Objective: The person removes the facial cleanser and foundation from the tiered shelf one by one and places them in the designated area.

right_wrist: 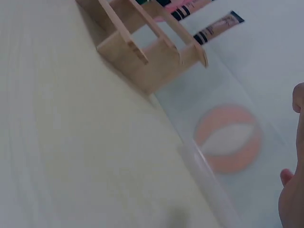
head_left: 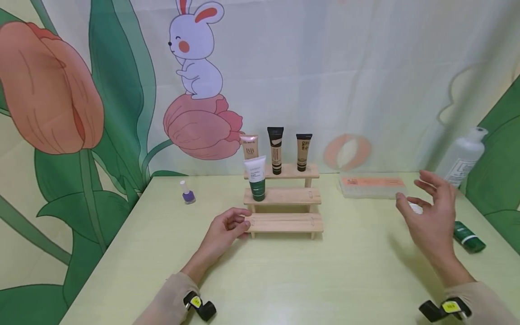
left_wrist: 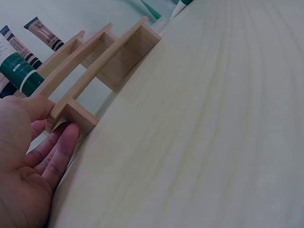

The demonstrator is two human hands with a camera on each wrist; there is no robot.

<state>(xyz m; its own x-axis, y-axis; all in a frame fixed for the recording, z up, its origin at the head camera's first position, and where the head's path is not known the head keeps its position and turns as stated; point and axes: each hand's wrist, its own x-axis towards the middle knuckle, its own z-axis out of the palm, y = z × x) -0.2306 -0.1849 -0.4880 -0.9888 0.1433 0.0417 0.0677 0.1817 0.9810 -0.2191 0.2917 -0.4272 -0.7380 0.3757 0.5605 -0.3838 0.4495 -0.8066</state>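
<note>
In the head view my left hand (head_left: 225, 228) grips the left end of the lowest step of a three-tier wooden stand (head_left: 284, 223). The left wrist view shows the thumb on top of that step and fingers (left_wrist: 64, 149) beneath it. On the middle step stands a green-and-white tube (head_left: 256, 178). The top step bears a pink BB cream tube (head_left: 249, 145), a black-and-tan tube (head_left: 276, 151) and a smaller gold-and-black tube (head_left: 303, 153). Over the table's right side, my right hand (head_left: 432, 221) is raised with bent, spread fingers. A small white thing (head_left: 415, 207) shows behind it, partly hidden.
A purple nail polish bottle (head_left: 188, 194) stands at the left. To the right of the stand lies a clear box with an orange label (head_left: 371, 187). A large white bottle (head_left: 463, 158) and a dark green tube (head_left: 469, 237) are at the far right. A printed curtain (head_left: 325, 67) hangs behind.
</note>
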